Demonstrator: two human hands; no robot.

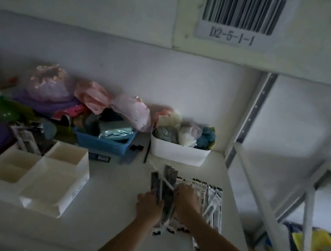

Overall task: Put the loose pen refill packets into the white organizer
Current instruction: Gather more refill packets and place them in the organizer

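The loose pen refill packets [212, 197] lie fanned out in an overlapping row on the white shelf [112, 208], right of centre and near its front edge, and both hands are down on the left part of that fan. The left hand [148, 205] sits at the left edge of the pile, its fingers curled around a few darker packets that stick out past its knuckles toward the back wall; the grip looks closed on them, though the finger ends are hidden. The right hand [187, 201] lies just beside it, palm down over the middle of the fan, fingers bent and pressing on the packets; whether it pinches any single one cannot be told in the dim, blurred light. To the right of this hand several packets lie bare on the shelf. The packets are long, narrow, flat strips, pale or clear with black printed ends and dark contents, some tilted across their neighbours. Well to the left stands the white organizer [35, 178], a box with several open compartments; its rear left compartment holds a few similar packets [26, 139] standing upright, while the others look empty. Behind it is a blue basket [104, 144] filled with mixed items, and to the right of that a white tub [178, 153] packed with soft bundles. Pink and purple bags [93, 95] are heaped against the back wall. On the shelf edge above hangs a barcode label [242, 16] reading D2-5-1-1.
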